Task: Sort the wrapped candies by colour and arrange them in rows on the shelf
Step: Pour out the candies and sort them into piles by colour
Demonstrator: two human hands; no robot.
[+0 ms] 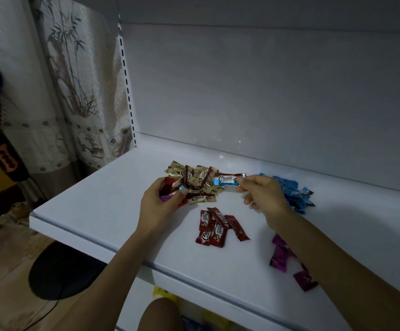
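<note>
Head: red candies near shelf edge

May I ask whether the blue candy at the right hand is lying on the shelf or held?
Held: the right hand pinches one end of the blue candy; the other end juts free.

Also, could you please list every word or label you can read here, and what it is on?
"Choco": blue candy pinched by the right hand.
"Choco": gold candy beside the left hand.
"Choco", sideways: red candy on the shelf.
Finer print and purple wrappers: too small to read.
</note>
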